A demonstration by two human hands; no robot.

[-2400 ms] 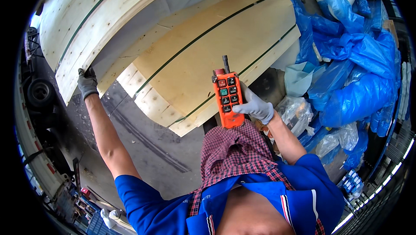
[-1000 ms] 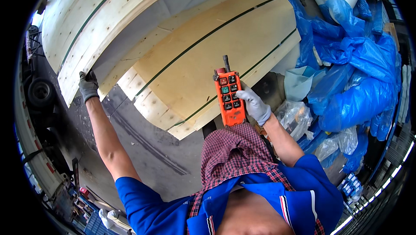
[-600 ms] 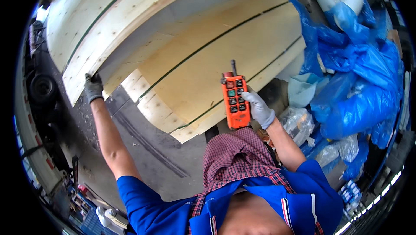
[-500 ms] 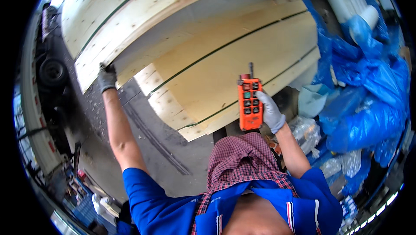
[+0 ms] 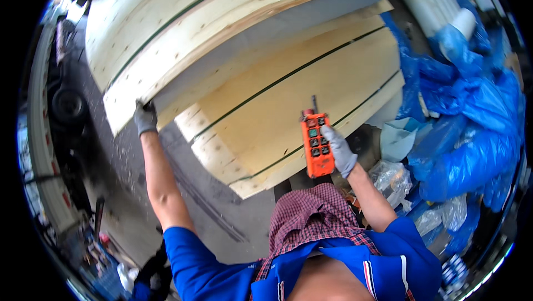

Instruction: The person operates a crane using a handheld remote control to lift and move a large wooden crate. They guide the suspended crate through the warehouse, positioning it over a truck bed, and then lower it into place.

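Observation:
My right hand (image 5: pixel 340 151), in a grey glove, is closed round an orange crane remote (image 5: pixel 320 154). The remote has dark buttons, a green one, a red knob and a short black antenna. My left hand (image 5: pixel 145 118), gloved too, reaches out and grips the lower edge of a pale wooden crate (image 5: pixel 194 34) near its left corner. A dark strap (image 5: pixel 177 22) runs round this crate. Below and nearer to me sits a second wooden crate (image 5: pixel 311 95) with two dark straps. The fingertips of my left hand are partly hidden at the edge.
Crumpled blue plastic sheeting (image 5: pixel 472 162) and clear film (image 5: pixel 391 181) lie at the right, beside white rolls (image 5: pixel 422 1). A vehicle with a dark wheel (image 5: pixel 69 105) stands at the far left. Grey floor (image 5: pixel 205 206) shows between me and the crates.
The upper crate and my left hand appear slightly lower and further right in the view. My right hand has come down a little with the remote. Both hands keep their hold.

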